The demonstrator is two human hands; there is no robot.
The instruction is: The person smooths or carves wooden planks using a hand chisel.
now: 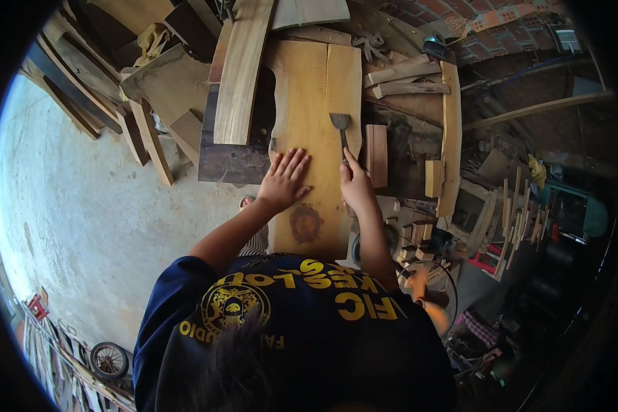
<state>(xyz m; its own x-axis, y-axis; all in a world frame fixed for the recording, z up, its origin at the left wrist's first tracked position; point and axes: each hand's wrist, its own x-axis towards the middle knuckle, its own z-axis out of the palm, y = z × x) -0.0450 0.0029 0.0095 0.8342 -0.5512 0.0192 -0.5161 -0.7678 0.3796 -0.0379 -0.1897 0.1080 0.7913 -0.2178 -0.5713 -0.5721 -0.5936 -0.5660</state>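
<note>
A long pale-yellow wooden slab (309, 82) with a wavy left edge and a lengthwise crack lies in front of me, a dark round knot (305, 224) near its near end. My left hand (285, 180) rests palm down on the slab, fingers spread. To its right, my right hand (356, 182) grips the handle of a metal scraper (340, 121), whose wide flat blade points away from me over the slab's surface. A long pale plank (237, 82) lies to the slab's left, on the dark bench (223, 165).
Short boards (405, 82) and blocks (432, 178) surround the slab on the right. Leaning boards (141, 137) stand at the left beside the concrete floor (69, 206). A fan (429, 295), wood offcuts (419, 240) and a small wheel (108, 360) are lower down. A brick wall (494, 38) is at the back right.
</note>
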